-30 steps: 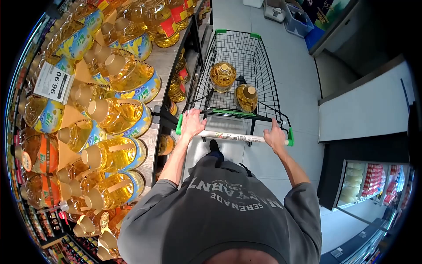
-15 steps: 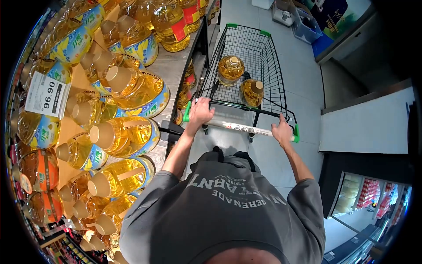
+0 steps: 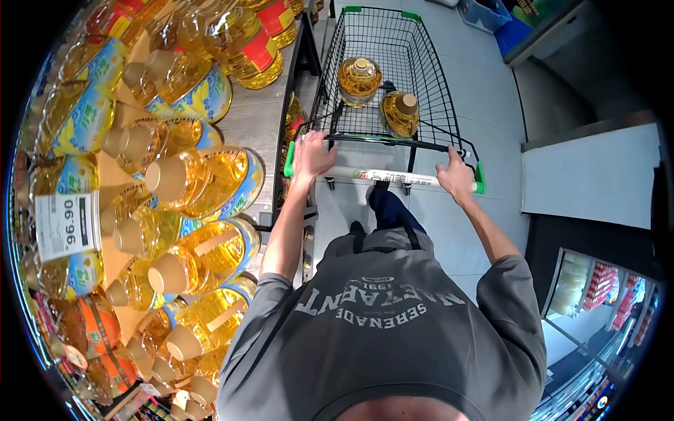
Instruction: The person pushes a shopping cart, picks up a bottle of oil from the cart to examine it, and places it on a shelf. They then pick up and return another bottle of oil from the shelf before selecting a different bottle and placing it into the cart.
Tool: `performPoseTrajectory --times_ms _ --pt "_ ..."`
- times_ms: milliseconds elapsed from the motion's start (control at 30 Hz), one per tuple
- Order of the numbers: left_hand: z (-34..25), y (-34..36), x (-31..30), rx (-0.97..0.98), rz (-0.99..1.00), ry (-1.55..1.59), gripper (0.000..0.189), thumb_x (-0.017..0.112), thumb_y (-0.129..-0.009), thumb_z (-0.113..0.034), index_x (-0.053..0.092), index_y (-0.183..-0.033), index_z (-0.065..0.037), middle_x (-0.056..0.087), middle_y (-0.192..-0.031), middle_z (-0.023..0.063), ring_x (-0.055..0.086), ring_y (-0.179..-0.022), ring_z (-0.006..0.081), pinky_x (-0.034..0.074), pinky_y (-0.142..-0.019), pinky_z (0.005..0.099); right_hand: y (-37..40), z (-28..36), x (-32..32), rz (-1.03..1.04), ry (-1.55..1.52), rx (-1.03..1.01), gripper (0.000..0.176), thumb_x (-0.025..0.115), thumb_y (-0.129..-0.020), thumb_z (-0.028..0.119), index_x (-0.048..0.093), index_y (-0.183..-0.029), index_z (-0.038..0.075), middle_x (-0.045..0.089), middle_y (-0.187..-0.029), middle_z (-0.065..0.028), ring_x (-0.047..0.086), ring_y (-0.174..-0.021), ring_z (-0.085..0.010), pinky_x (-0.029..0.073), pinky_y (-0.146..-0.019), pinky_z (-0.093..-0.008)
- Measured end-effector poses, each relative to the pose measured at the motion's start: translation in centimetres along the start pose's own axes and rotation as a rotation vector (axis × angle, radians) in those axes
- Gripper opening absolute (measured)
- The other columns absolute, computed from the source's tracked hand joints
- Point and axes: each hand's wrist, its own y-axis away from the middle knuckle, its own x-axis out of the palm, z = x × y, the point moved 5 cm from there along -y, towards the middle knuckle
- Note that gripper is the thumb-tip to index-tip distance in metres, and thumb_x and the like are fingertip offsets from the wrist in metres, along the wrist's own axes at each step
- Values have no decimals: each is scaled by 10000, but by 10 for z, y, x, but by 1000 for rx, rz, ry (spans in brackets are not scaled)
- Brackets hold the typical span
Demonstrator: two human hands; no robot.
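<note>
My left hand [image 3: 311,156] is wrapped round the left end of the pale cart handle [image 3: 386,175], beside its green end piece. Near the other green end, my right hand [image 3: 456,175] grips the same bar. Beyond the handle stretches the black wire shopping cart [image 3: 437,77] with green corners. Two large bottles of golden oil stand in it: one bottle [image 3: 359,83] further forward on the left, the other bottle [image 3: 399,116] closer to the handle with a tan cap.
Rows of oil bottles [image 3: 210,182] fill a wooden shelf on the left, with a price tag [image 3: 68,226] reading 96.90. A white panel [image 3: 590,179] and a lit cooler [image 3: 590,281] stand on the right. A plastic bin [image 3: 484,12] sits at the top right.
The cart and both hands have shifted slightly up in the view, and the shelf bottles have slid downward. A leg in dark trousers now shows stepping forward below the handle.
</note>
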Motion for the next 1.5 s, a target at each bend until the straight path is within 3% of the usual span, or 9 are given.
performPoseTrajectory --times_ms 633,700,733,867,1033,1100,1200,1367,1500 --pt "-11 -54 -10 -65 143 -15 429 655 -829 -177 577 -1208 9 568 -1283 166 478 -1277 314 255 -1151 461 -56 9 -8 100 -158 -41 724 588 -796 223 329 -1411 -58 489 -1395 -239 660 -840 -432 533 -778 -499" --pt "-11 -58 -9 -34 121 -45 428 640 -837 -177 570 -1219 3 560 -1294 165 470 -1290 313 237 -1156 481 -70 11 -10 118 4 -105 665 600 -810 226 394 -1376 -56 539 -1336 -232 665 -820 -395 534 -770 -468" --pt "-11 -60 -7 -34 105 -45 411 636 -836 -176 573 -1197 10 584 -1261 164 465 -1297 309 224 -1158 496 -81 14 -17 65 53 -147 456 617 -821 233 574 -1179 -46 640 -1149 -198 659 -792 -355 522 -740 -446" --pt "-8 -67 8 -52 39 -149 364 629 -786 -130 578 -1121 5 639 -1141 147 481 -1278 323 226 -1155 507 -129 24 -29 -48 -84 -201 217 625 -824 211 644 -808 -5 659 -856 -157 627 -792 -334 481 -751 -446" --pt "-14 -112 32 50 22 -52 450 586 -677 -31 584 -1127 -42 641 -1115 124 543 -1176 364 321 -1085 522 -204 20 24 -30 -111 -244 262 638 -811 221 680 -929 -9 676 -960 -196 632 -877 -341 488 -799 -451" --pt "-9 -143 59 -200 206 393 368 575 -725 -13 627 -1088 -29 654 -1104 138 561 -1152 351 391 -1047 450 -231 0 71 198 -176 23 371 659 -799 258 668 -1052 -13 669 -1081 -219 635 -998 -362 497 -880 -453" --pt "-20 -196 93 -185 236 432 301 561 -801 -45 659 -1086 -50 670 -1090 159 576 -1132 342 426 -1012 416 -260 -16 135 508 -118 211 517 667 -815 307 580 -1220 -1 648 -1148 -242 623 -1086 -371 497 -937 -459" --pt "9 -272 232 -655 474 829 313 568 -924 -225 648 -1143 -16 670 -1158 138 582 -1148 240 453 -953 355 -272 -22 197 568 -10 231 524 741 -764 257 540 -1165 -13 617 -1143 -211 571 -1106 -377 496 -925 -458" --pt "45 -304 344 -896 481 943 411 596 -904 -385 641 -1118 -38 646 -1052 55 579 -990 175 427 -862 294 -274 -32 237 326 -110 149 488 749 -732 230 554 -1096 -28 628 -1064 -221 590 -1002 -398 496 -858 -482"
